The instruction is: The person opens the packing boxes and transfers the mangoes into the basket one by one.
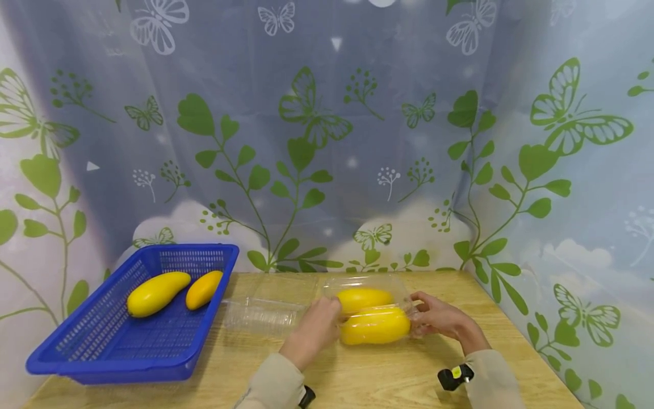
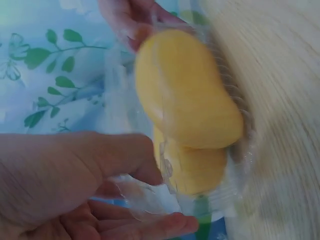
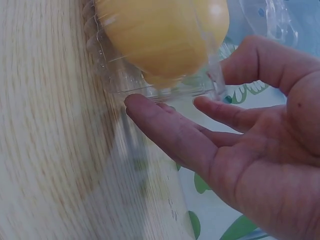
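**Clear box [image 3: 112, 82] lying 9 to 3, pinned between my hands**

Everything turns on this line: my left hand [image 1: 313, 330] is at the box's 9 o'clock end, my right hand [image 1: 443, 319] at its 3 o'clock end. Neither is nearer; both touch it. On the left, my thumb and fingers pinch the plastic edge; on the right, they grip the rim at a corner.

The box is on the table [image 1: 368, 380], straight ahead of me at 12 o'clock. Inside, the near yellow fruit [image 1: 377, 329] and the far yellow fruit [image 1: 365, 297] lie side by side, long axes also about 9 to 3. A clear panel [image 1: 365, 280] shows past them at 12; I can't tell whether it's the lid.

At 10 o'clock from my left hand, and close by, a clear shell [image 1: 265, 315] crowds that side. Beyond it, towards 9, sits the blue basket [image 1: 117, 369], holding a larger yellow fruit [image 1: 157, 294] and a smaller yellow fruit [image 1: 203, 291].
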The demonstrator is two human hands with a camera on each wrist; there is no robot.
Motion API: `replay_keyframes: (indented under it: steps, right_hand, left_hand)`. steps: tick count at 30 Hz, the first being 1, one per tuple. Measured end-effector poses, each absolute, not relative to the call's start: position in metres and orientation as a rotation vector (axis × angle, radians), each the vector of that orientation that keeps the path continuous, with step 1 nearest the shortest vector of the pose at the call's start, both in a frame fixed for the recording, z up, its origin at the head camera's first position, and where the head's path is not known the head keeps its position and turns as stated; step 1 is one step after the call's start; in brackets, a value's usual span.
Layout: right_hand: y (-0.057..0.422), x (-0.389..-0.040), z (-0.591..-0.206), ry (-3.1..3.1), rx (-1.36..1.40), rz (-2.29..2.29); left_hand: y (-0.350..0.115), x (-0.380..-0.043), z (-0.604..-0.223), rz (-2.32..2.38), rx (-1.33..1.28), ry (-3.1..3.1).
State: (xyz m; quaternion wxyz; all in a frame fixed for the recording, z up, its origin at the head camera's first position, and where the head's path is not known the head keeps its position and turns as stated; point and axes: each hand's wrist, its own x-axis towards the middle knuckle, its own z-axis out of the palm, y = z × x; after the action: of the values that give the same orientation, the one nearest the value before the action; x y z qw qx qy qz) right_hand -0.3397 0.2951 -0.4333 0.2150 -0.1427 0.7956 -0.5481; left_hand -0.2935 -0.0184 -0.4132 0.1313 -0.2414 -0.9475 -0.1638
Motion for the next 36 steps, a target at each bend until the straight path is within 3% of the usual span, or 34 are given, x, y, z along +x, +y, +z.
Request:
replay_keyframes:
  steps: [15,36]
  right_hand:
    - [0.293,-0.340,-0.435,2.220,-0.307,-1.527]
    - [0.293,-0.337,-0.434,2.093,-0.290,-1.620]
  left_hand:
    - [-0.021,-0.290,-0.404,-0.665,-0.577,-2.766]
    - [-0.025,-0.294,-0.397,-0.839,-0.598,-2.643]
